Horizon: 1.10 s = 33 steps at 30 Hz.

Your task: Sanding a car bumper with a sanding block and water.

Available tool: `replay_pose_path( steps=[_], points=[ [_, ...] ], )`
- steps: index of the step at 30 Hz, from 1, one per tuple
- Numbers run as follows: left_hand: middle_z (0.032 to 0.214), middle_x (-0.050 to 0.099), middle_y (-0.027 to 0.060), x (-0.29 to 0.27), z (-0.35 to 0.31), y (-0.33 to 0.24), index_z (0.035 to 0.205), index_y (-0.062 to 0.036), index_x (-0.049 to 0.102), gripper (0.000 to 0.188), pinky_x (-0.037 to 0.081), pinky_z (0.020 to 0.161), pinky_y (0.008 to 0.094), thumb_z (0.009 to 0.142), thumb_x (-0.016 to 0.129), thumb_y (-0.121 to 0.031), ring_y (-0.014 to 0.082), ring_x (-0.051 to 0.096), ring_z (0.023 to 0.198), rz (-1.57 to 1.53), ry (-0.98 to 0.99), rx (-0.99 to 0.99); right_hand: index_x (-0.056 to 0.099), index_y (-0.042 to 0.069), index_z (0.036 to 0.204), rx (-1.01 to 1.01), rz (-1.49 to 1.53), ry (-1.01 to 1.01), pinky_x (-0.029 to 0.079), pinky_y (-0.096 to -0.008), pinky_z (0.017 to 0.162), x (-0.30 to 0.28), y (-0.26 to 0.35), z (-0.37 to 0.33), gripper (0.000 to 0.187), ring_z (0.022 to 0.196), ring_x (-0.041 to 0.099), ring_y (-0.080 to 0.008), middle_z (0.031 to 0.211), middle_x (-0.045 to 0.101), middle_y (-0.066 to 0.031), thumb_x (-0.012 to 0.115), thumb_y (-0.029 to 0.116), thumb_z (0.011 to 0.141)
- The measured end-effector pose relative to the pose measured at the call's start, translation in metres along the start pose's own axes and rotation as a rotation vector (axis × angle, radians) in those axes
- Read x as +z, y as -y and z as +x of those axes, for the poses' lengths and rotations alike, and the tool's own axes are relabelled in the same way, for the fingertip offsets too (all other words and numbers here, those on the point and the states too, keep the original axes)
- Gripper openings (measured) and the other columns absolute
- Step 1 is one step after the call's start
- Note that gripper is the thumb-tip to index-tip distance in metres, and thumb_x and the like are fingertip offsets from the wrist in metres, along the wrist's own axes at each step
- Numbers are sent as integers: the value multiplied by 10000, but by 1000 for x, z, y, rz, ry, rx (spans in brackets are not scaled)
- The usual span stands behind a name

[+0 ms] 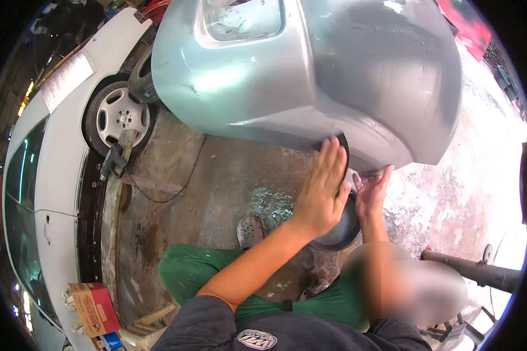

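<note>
The grey bumper (pixel 334 76) lies on the far side of the scene, from the middle to the right, with its lower edge turned toward the person; the work in hand seems to be a rubbing of this edge. The left hand (pixel 321 196) has its fingers almost straight and close together, laid upon a dark thin pad (pixel 345 146) at the bumper; whether it grips the pad or only presses it, I cannot tell. The right hand (pixel 373 190) is loosely open, palm turned up, its fingertips at the lower edge, as if to steady it; I see nothing surely held in it.

To do this well, I would keep the pad flat and let the whole fingers share the pressure; fingertips alone could make grooves; on the curve the palm should follow the shape, with light and even strokes, and the right hand should support against the push. The black basin (pixel 329 248) stands below, on the near side; if it contains water, which I cannot confirm, frequent rinsing of the pad would probably help.
</note>
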<state>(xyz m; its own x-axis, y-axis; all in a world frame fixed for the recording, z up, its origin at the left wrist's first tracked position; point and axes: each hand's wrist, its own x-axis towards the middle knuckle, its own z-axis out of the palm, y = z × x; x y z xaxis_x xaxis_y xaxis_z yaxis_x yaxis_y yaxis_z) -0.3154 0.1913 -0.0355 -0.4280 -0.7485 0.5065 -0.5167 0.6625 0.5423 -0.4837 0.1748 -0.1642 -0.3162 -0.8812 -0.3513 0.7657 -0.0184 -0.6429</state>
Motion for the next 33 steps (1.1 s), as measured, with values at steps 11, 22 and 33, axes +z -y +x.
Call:
replay_pose_path(
  steps=[11, 22, 33],
  points=[
    [1380, 523, 177, 49, -81, 39, 1303, -32, 589, 422, 380, 1095, 445, 889, 596, -113, 363, 485, 1282, -13, 395, -320, 585, 17, 1121, 476, -50, 114, 503, -393, 793, 13, -36, -48, 533, 866, 595, -212, 964, 620, -50, 530, 525, 969],
    [1322, 601, 46, 47, -23, 165, 1277, -74, 577, 570, 401, 1100, 408, 847, 776, -391, 239, 549, 1245, -1521, 99, -627, 651, 102, 1194, 117, -2178, 687, 563, -471, 842, -105, -138, -24, 327, 1010, 697, -347, 1125, 706, -162, 521, 179, 904],
    [1264, 639, 19, 68, 5, 132, 1187, -110, 633, 515, 407, 1085, 404, 768, 852, -314, 209, 569, 1215, -1997, -191, -434, 518, 15, 1346, 601, -258, 152, 571, -455, 889, -18, 37, -76, 450, 1089, 643, -277, 1221, 637, -137, 590, 82, 908]
  ],
)
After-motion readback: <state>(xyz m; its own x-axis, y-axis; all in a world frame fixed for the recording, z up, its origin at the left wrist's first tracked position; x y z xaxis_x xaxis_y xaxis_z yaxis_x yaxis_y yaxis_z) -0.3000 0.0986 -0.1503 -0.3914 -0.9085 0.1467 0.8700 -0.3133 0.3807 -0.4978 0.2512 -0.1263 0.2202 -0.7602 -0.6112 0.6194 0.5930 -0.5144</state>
